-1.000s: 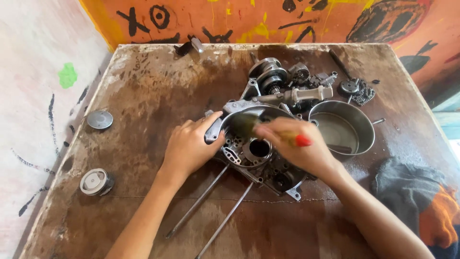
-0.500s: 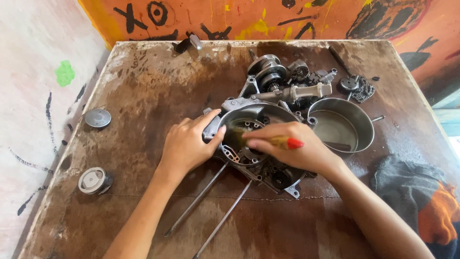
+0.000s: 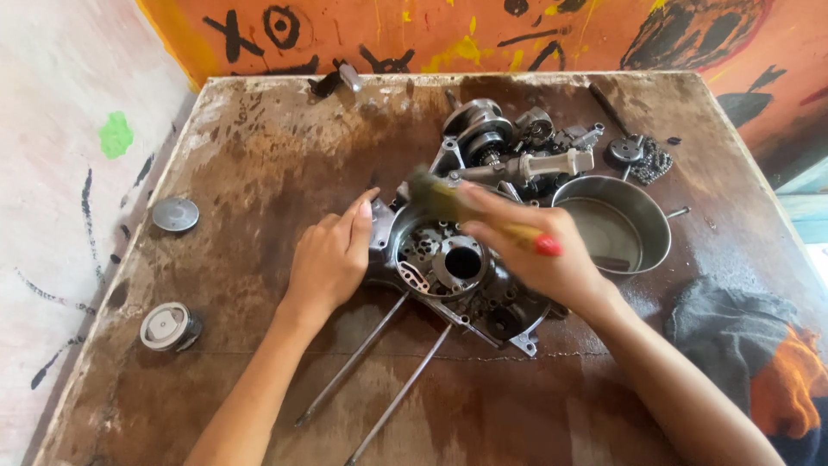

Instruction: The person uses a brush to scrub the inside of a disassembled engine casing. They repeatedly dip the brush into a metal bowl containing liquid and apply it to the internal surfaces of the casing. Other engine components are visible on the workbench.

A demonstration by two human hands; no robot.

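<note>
A dirty metal engine case (image 3: pixel 448 263) lies in the middle of the stained wooden table (image 3: pixel 259 155). My left hand (image 3: pixel 332 259) rests flat on the case's left rim, fingers together, steadying it. My right hand (image 3: pixel 539 255) grips a brush with a yellow handle and red tip (image 3: pixel 509 231); its blurred bristle end sits over the case's upper left edge. Two long metal rods (image 3: pixel 379 362) stick out from under the case toward me.
A round metal bowl (image 3: pixel 621 229) stands right of the case. Gears, a shaft and a chain (image 3: pixel 535 147) are piled behind it. Two round caps (image 3: pixel 172 216) (image 3: pixel 168 326) lie near the left edge. A grey and orange cloth (image 3: pixel 750 354) lies at the right.
My right hand has swept the brush up and to the left across the case. My left hand has stayed on the case's left rim.
</note>
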